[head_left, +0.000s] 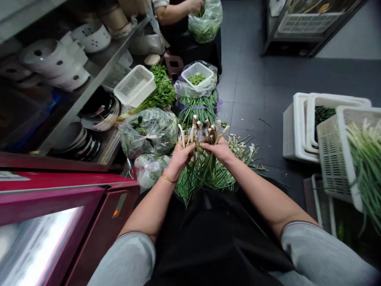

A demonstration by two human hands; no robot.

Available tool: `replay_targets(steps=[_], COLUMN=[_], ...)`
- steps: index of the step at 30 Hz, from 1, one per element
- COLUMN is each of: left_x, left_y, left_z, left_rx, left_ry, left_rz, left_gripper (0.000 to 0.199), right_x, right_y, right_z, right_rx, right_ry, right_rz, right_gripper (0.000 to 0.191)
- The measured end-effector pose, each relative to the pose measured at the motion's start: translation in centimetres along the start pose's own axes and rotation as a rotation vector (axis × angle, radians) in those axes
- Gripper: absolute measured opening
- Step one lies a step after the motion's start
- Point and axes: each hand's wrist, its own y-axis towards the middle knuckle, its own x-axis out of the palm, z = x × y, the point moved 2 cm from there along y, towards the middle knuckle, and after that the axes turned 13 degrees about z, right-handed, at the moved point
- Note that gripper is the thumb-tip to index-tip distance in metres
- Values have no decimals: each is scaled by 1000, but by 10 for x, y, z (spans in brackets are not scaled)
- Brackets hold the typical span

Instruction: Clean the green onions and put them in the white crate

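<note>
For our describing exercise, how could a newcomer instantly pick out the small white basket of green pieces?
From the black clothing, go up to the left hand and right hand holding onion-like stalks. Above them in view lie long green leaves; just beyond, amid clear plastic, sits the small white basket. Unlike the white basket to its left, it holds green pieces.

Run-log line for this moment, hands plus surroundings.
left hand: holding green onions | right hand: holding green onions | left side: bagged greens | right side: white crate
</note>
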Motion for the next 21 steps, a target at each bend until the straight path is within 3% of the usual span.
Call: replay_targets(steps=[6,8,11,13,18,21], left_x=[0,-2,-7,-11,-19,-21], left_y=[-1,3,10,14,22,22], left_z=[0,1,3,4,3,1], left_rx=[-49,-30,9,2,-124,-208], left_ry=[29,27,13,4,-48,-30], left_rz=[-124,-67,79,114,-57,-192], left_gripper=[41,40,37,36,38,38], right_x=[-5,-4,0,1,-13,-22], right_y=[3,1,-5,-6,2,7], right_z=[4,2,6,10,3,-8], right_rx=[71,46,-2,-26,-47,46], right_ry=[13,-18,-164,-258,-190,-82], right_rz=[116,39,-189,-254,-148,-69], right_gripper=[33,35,38,36,28,33])
